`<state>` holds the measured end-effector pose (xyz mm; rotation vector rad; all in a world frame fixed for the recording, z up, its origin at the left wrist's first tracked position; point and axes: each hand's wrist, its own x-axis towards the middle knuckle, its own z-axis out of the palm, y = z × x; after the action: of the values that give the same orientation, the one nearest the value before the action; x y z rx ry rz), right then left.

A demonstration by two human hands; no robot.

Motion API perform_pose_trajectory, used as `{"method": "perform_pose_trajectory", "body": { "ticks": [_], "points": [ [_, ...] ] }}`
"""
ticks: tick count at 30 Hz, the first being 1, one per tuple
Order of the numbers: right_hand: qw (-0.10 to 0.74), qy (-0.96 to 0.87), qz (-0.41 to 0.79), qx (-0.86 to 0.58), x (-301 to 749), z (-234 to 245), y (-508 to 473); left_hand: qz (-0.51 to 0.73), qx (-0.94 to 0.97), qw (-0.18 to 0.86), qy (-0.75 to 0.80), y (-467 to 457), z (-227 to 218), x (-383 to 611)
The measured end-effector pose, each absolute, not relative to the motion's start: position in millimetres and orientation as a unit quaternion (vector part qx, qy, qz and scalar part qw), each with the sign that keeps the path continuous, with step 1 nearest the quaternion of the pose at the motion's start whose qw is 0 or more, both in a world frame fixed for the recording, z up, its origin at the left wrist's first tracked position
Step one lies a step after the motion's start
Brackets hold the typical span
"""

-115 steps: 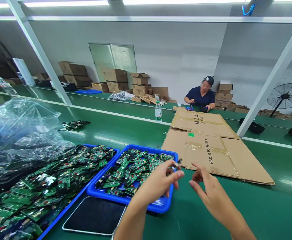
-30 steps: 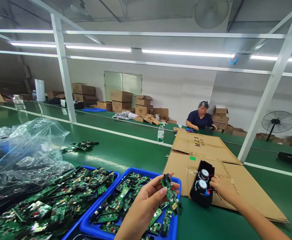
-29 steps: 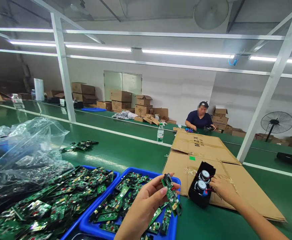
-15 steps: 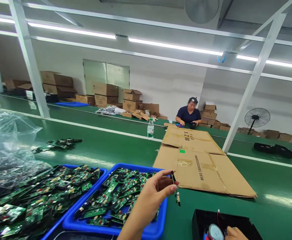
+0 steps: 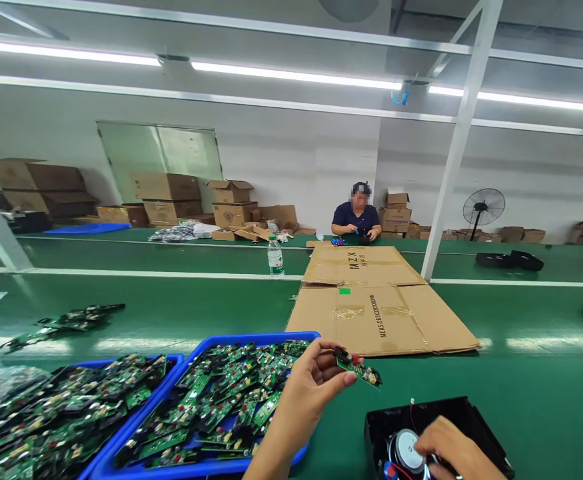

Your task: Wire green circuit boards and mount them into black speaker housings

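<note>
Circuit board (image 5: 358, 369) sits pinched between the thumb and fingers of my left hand (image 5: 316, 377), raised above the green bench (image 5: 341, 420) with its component side in my sight. My right hand (image 5: 451, 447) reaches into the open black case (image 5: 486, 427) at near right, fingers curled at the round speaker (image 5: 407, 448); what lies between those fingertips is hidden, so I cannot tell how firm that grip is.

I judge this unit to be partway along: the speaker is inside the case, while the board is outside it, apart from the walls, and a thin white-tipped lead (image 5: 412, 402) pokes up with its end free. No join between board and wires shows.

The case also holds a small blue-and-red part (image 5: 390, 471) near the speaker. To the left, the right blue tray (image 5: 261, 337) carries loose boards (image 5: 221, 393) at mixed angles, patches of its floor showing between them. Beside it, the left blue tray (image 5: 175, 361) is heaped fuller, so plenty looks left to do. A smaller pile (image 5: 66, 323) lies on the bench beyond, outside any container.
</note>
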<state>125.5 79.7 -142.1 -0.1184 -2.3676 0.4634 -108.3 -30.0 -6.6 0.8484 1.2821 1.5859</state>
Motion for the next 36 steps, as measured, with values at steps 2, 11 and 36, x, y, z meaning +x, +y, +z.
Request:
{"method": "perform_pose_trajectory", "body": {
  "ticks": [2,11,36],
  "points": [
    [0.322,-0.917,0.226,-0.071,125.2,-101.5,68.5,0.631,0.354,0.465,0.51,-28.2,-7.4,-102.7],
    [0.464,-0.868,0.166,-0.061,96.1,-39.0,49.4,0.588,0.36,0.535,0.489,-26.3,-7.2,-84.2],
    [0.528,-0.825,0.201,-0.014,75.6,-52.6,47.6,0.574,0.314,0.565,0.502,-20.7,-14.9,-68.5]
  ]
}}
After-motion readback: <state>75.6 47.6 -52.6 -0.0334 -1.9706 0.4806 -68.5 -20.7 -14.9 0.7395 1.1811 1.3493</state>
